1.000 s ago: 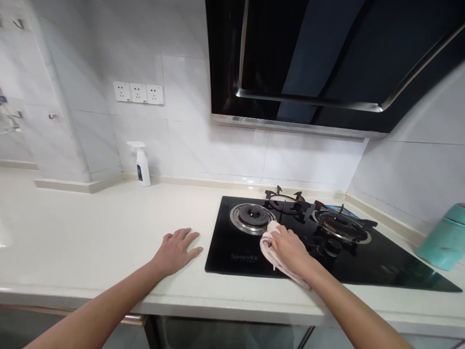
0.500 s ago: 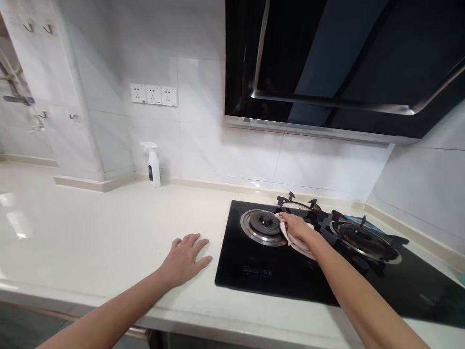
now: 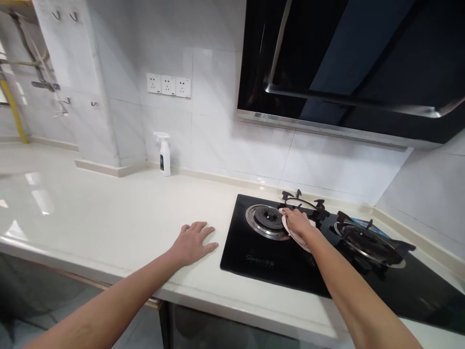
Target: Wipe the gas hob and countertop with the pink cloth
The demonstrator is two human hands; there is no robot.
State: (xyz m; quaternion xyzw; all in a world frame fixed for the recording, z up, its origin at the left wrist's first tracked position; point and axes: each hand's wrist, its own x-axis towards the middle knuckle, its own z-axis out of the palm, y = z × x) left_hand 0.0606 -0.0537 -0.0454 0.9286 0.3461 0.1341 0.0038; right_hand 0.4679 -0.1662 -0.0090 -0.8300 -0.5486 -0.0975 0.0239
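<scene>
My right hand (image 3: 297, 223) grips a pale pinkish cloth (image 3: 298, 241) and presses it to the right side of the left burner (image 3: 268, 221). That burner, a dark round head in a shiny metal ring, has no pan support over it. It is set in a black glass gas stove (image 3: 279, 278). Left of the stove, my left hand (image 3: 192, 244) lies flat on the white countertop (image 3: 145, 208) with its fingers spread, holding nothing. Part of the cloth is hidden under my right hand and wrist.
A removed pan support (image 3: 303, 199) stands behind the left burner. The right burner (image 3: 368, 242) carries its own support. A white spray bottle (image 3: 164, 157) stands by the wall below several sockets (image 3: 168, 85). A black range hood (image 3: 327, 63) overhangs the stove.
The view has turned slightly left, so the scene sits further right. My right hand remains with the cloth at the left burner's edge, and my left hand stays flat on the countertop.
</scene>
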